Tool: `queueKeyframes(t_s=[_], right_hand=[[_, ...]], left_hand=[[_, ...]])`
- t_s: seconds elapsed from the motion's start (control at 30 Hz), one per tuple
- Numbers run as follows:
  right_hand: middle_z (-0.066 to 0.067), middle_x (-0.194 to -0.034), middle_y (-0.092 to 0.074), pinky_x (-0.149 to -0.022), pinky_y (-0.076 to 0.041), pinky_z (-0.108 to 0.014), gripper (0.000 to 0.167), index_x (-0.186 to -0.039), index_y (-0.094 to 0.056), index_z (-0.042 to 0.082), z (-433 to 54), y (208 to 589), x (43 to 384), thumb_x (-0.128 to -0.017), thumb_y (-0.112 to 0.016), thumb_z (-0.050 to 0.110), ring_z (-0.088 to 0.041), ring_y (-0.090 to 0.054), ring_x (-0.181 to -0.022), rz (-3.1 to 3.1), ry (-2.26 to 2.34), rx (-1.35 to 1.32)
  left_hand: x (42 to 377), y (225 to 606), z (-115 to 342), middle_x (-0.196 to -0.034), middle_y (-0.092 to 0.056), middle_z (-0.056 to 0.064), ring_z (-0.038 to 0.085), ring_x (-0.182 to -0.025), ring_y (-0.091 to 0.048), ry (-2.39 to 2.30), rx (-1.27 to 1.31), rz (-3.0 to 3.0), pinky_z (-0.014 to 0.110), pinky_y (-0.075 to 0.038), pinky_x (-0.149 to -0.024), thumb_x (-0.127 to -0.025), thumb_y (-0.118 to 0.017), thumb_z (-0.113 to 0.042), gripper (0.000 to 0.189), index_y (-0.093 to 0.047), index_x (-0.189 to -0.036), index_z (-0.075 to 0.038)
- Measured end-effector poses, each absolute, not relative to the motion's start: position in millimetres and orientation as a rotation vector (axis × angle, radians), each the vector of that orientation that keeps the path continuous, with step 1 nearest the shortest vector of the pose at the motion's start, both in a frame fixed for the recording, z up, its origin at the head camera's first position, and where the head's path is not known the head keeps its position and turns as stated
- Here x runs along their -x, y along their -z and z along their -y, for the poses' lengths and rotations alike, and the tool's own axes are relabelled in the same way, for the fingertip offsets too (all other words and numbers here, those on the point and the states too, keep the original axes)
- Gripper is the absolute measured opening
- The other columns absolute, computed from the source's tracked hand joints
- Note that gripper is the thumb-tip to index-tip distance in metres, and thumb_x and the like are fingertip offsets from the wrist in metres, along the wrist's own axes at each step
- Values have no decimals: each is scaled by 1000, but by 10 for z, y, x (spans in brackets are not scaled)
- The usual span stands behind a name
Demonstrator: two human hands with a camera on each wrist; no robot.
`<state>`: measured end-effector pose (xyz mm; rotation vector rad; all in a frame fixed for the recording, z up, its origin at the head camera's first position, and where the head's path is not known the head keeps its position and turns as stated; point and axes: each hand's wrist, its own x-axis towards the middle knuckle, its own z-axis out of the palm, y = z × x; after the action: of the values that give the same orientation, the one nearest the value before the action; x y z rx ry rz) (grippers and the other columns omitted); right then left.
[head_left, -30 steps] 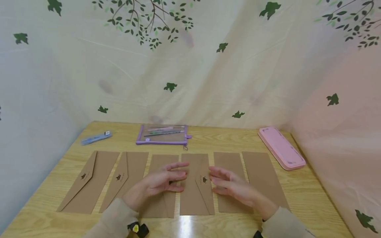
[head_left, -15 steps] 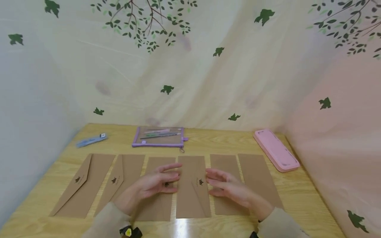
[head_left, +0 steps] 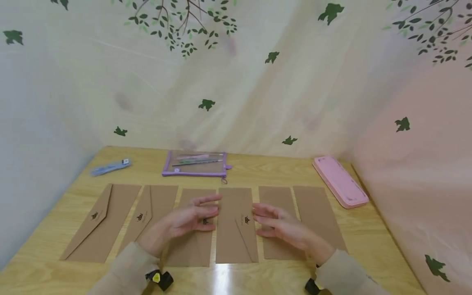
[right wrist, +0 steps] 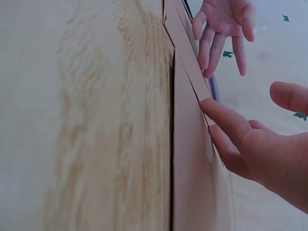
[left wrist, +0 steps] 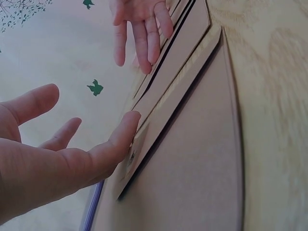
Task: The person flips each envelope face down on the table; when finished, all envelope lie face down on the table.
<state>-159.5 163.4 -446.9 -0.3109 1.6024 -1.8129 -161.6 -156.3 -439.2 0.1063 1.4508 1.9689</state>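
Observation:
Several brown envelopes lie side by side in a row on the wooden table in the head view. My left hand [head_left: 191,219] is over the third envelope [head_left: 188,252], fingers spread and pointing right, hiding part of its crown print. My right hand [head_left: 282,227] faces it over the fifth envelope [head_left: 276,196], fingers extended to the left. Between the two hands' fingertips lies the fourth envelope [head_left: 234,229], its crown print and slanted flap edge showing. Neither hand holds anything. Both wrist views show the palms turned toward each other, with relaxed fingers low over the envelopes.
Farther left lie two envelopes with pointed flaps, the outermost envelope [head_left: 99,225] among them. Behind the row are a blue slim packet [head_left: 110,167], a clear purple-edged zip pouch [head_left: 195,164] with pens, and a pink case [head_left: 340,181]. A printed curtain [head_left: 243,90] encloses the table.
The head view has shifted slightly. Both hands keep nearly the same pose beside the fourth envelope, and the envelopes stay where they were.

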Motion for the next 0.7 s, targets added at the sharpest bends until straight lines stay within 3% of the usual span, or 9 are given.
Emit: queueKeyframes(t_s=[0.7], right_hand=[[-31,-162,-17,-111,-40,-51,72,-158,-15,-8,-1662,4450,1594,-104,-58,15,-45,-22,-148,-1548,1806,316]], left_hand=[[1566,4447,1551,-162,-19,26,43,-147,-23,-2015,-61,-1461,58,-43,-108,-99,-62,-10,66,-30,-156,0]])
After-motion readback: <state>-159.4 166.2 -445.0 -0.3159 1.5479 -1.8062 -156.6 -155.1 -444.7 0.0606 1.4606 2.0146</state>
